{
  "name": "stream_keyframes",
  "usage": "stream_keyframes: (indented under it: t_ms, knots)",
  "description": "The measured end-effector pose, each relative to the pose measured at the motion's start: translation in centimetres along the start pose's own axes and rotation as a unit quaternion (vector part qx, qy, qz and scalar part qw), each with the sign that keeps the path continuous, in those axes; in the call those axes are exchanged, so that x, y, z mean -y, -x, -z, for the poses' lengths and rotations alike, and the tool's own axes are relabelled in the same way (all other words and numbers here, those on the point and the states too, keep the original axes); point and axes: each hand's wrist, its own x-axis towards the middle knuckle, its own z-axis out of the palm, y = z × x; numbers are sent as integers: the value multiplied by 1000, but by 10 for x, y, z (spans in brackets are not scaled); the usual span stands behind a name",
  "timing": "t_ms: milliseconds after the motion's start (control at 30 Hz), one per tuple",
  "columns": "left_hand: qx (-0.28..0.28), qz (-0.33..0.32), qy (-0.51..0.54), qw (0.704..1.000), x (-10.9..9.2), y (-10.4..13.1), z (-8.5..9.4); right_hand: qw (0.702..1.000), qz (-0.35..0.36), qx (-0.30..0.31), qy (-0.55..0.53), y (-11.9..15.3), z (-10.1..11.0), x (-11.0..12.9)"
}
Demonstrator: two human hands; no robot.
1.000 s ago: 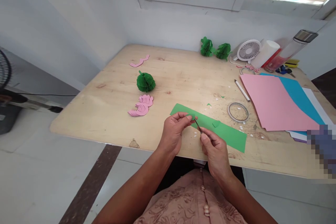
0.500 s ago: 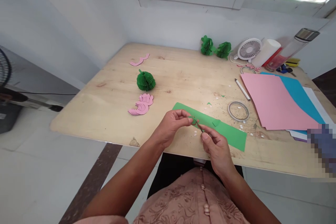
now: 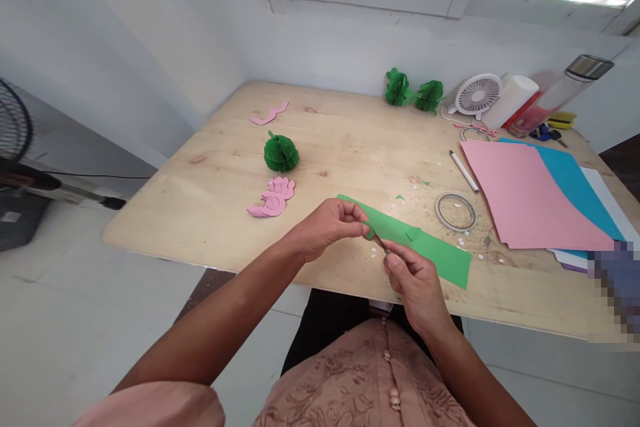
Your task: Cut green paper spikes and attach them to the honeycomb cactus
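My left hand [image 3: 334,227] pinches a small piece of green paper [image 3: 369,232] between thumb and fingers, above the table's front part. From the right, my right hand [image 3: 413,277] grips a small pair of scissors [image 3: 379,242]; their dark blades touch the paper and the handles are mostly hidden in the fingers. Beneath both hands lies a long green paper sheet [image 3: 445,257] with a small cut green scrap [image 3: 413,233] on it. Left of the hands sit a green folded-paper ball [image 3: 281,152] and a fanned stack of pink paper cut-outs [image 3: 274,198].
A tape roll [image 3: 455,212] and a white pen [image 3: 463,171] lie right of the green sheet. Further right are pink sheets [image 3: 530,193] over blue ones [image 3: 575,180]. Along the wall stand green paper figures [image 3: 398,87], a small white fan [image 3: 479,95] and a glass bottle [image 3: 555,93].
My left hand has tilted slightly upward, and its forearm and elbow have swung out to the left. The scissors stay at the green paper piece. The view has shifted a little.
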Motion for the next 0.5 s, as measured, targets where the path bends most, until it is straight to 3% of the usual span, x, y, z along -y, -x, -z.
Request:
stream_keyframes:
  t_ms: [500]
  knots:
    - [20,9,-23,1000,-1,-3,1,999,3,-32,16,1,1,-4]
